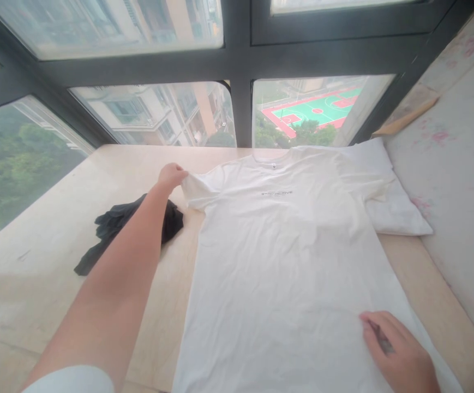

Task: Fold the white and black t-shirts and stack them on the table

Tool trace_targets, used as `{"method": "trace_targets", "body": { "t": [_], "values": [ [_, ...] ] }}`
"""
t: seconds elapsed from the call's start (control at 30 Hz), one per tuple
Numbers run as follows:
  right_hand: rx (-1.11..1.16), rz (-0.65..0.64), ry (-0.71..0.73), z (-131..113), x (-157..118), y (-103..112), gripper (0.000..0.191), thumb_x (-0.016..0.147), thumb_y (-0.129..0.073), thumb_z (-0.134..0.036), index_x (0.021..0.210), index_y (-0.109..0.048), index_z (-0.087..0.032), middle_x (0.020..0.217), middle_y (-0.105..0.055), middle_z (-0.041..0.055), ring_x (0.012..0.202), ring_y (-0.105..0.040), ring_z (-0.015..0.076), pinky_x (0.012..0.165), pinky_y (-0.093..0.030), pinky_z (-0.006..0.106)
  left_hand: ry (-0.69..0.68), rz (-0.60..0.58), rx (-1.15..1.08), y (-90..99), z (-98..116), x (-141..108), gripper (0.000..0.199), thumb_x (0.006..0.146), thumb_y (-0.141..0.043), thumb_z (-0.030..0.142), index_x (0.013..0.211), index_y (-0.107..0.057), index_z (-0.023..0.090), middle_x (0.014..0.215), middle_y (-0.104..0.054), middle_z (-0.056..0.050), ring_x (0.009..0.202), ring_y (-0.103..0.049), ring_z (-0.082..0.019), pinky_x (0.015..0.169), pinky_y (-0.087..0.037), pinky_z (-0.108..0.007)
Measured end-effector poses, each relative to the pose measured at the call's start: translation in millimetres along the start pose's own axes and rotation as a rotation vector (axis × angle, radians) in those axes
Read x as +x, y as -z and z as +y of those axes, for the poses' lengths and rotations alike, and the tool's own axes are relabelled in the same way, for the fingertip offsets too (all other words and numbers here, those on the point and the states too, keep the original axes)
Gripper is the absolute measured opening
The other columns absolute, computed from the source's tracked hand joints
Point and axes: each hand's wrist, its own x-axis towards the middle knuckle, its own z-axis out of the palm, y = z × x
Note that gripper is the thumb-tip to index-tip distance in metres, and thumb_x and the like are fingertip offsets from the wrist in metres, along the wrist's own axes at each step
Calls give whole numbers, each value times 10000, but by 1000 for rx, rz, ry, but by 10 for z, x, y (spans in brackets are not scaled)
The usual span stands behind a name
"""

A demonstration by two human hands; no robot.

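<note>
A white T-shirt (pixel 277 262) lies spread out, front up, with its collar toward the window and small dark lettering across the chest. Its lower hem runs out of view at the bottom. At the far left, my left hand (pixel 173 176) pinches the end of the shirt's left-side sleeve, drawing it outward. My right hand (pixel 400 349) is over the lower right part of the shirt, thumb and forefinger closed together on the cloth, where a slight crease meets the fingertips. Beneath my left forearm is a crumpled black cloth (pixel 173 221), partly hidden by the arm.
A white pillow-like item (pixel 400 210) lies under the right sleeve, against the flowered wall (pixel 457 180). The pale stone ledge (pixel 28 284) bears everything. Dark window frames (pixel 243 109) rise behind it, with buildings, trees and a sports court (pixel 314 112) outside.
</note>
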Motion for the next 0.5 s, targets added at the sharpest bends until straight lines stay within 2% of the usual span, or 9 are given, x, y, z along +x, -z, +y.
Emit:
{"method": "trace_targets", "body": {
  "t": [0.13,0.2,0.27,0.33,0.4,0.5],
  "values": [
    [21,11,3,-5,9,-1,125,927,-533,-290,938,-635,-219,913,-679,31,800,-643,165,769,-488,283,-220,22,102,-162,587,-277,118,689,-662,173,803,-642,156,833,-651,-50,887,-600,-216,879,-463,-353],
    [32,9,0,-3,6,-3,122,930,-532,-287,941,-632,-219,919,-677,31,806,-641,165,779,-487,285,-358,-68,173,-326,819,-536,153,767,-637,237,899,-658,163,902,-671,-57,901,-605,-204,882,-461,-335],
    [39,4,-8,-1,-1,-5,120,933,-530,-288,945,-629,-221,924,-674,30,813,-640,166,781,-487,286,-426,-218,221,-485,922,-803,201,802,-647,332,941,-670,189,895,-685,-46,853,-622,-191,834,-476,-310],
    [43,-9,-18,1,-9,-7,124,939,-521,-284,965,-627,-224,934,-672,32,823,-638,167,779,-488,285,-415,-286,250,-586,875,-1019,226,796,-672,405,914,-682,212,884,-694,-41,836,-635,-203,807,-482,-309],
    [45,-25,-25,2,-17,-7,131,947,-509,-277,985,-623,-225,940,-668,35,825,-633,163,771,-487,281,-366,-250,287,-612,704,-1160,214,803,-667,414,887,-683,217,907,-699,-60,876,-642,-238,825,-480,-338],
    [50,-35,-28,7,-25,-11,132,950,-506,-271,986,-622,-223,937,-665,34,818,-631,155,762,-488,272,-283,-174,333,-561,339,-1260,196,816,-645,361,947,-672,218,983,-691,-97,967,-634,-285,877,-472,-383]
  ]
}}
